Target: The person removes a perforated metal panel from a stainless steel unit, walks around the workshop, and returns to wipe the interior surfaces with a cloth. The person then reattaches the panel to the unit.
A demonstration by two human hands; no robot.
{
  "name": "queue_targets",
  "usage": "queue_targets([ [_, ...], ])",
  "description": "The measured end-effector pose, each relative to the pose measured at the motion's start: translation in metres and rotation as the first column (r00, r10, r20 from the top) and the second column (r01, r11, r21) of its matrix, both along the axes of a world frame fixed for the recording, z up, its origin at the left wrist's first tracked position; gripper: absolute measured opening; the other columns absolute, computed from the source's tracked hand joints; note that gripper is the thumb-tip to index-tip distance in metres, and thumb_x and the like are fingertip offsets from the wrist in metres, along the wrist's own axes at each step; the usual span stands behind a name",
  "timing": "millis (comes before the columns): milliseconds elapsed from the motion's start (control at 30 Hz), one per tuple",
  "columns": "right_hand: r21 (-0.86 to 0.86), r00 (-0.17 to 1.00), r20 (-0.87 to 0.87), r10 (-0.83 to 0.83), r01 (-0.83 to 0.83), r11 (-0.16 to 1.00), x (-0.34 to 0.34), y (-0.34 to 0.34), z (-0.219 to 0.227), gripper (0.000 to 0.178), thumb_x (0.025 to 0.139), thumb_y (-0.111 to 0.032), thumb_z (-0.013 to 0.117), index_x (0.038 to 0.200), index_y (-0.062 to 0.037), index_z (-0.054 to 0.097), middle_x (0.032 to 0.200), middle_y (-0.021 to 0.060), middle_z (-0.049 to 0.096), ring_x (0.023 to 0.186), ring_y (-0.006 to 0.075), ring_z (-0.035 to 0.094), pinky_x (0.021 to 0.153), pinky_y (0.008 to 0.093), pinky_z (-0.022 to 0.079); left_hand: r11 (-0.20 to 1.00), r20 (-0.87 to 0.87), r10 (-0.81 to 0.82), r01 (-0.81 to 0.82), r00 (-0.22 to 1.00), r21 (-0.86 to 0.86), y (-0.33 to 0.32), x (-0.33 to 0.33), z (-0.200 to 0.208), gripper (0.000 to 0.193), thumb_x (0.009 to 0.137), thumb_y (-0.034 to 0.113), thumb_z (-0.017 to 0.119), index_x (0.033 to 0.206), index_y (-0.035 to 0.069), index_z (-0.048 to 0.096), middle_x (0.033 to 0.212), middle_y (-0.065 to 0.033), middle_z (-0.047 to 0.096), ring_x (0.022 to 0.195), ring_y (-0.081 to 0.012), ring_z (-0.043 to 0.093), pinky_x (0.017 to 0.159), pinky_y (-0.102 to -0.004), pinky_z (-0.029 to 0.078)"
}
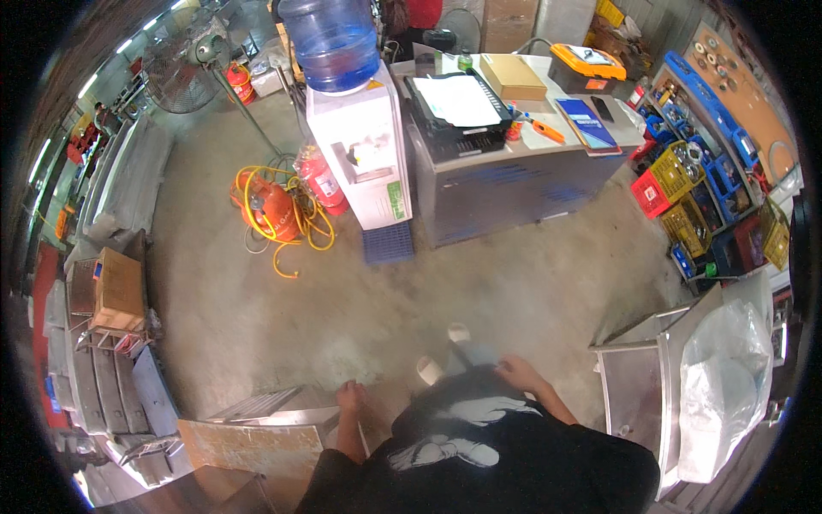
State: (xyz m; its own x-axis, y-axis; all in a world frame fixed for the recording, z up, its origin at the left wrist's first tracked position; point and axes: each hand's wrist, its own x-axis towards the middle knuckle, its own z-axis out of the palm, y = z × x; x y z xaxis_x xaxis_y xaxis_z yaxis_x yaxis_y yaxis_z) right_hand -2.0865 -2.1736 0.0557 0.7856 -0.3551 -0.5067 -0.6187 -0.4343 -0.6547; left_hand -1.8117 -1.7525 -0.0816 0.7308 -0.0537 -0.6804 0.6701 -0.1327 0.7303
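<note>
Workshop floor, hands held low

A grey concrete floor (505,278) spreads between me and a desk (505,197). My left hand (350,399) is at the right end of a metal sheet (300,418), fingers bent; I can't tell whether they touch or grip it. The sheet is on my left, beside the far edge of a worn board (248,447). My right hand (519,375) hangs loosely open by my black shirt (556,441). On the desk, a black machine (471,141) topped with papers takes the left end, a cardboard box (512,79) sits toward the back edge, and a toolbox (585,79) stands at the back right corner. A phone (602,108) lies near the right edge.
</note>
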Motion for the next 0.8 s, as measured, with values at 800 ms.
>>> queue_targets([
  [800, -0.131, 0.937, -0.011, 0.35, -0.349, 0.928, 0.51, -0.115, -0.02, 0.041, 0.092, -0.037, 0.063, 0.115, -0.0028, 0.062, 0.11, 0.0193, 0.068, 0.1, 0.0367, 0.066, 0.087, 0.0498, 0.05, 0.918, -0.053, -0.198, 0.204, 0.979, 0.34, -0.015, 0.169, 0.024, 0.04, 0.098, 0.029, 0.048, 0.129, 0.009, 0.061, 0.119, -0.0172, 0.066, 0.107, -0.0359, 0.064, 0.089, -0.0435, 0.051],
])
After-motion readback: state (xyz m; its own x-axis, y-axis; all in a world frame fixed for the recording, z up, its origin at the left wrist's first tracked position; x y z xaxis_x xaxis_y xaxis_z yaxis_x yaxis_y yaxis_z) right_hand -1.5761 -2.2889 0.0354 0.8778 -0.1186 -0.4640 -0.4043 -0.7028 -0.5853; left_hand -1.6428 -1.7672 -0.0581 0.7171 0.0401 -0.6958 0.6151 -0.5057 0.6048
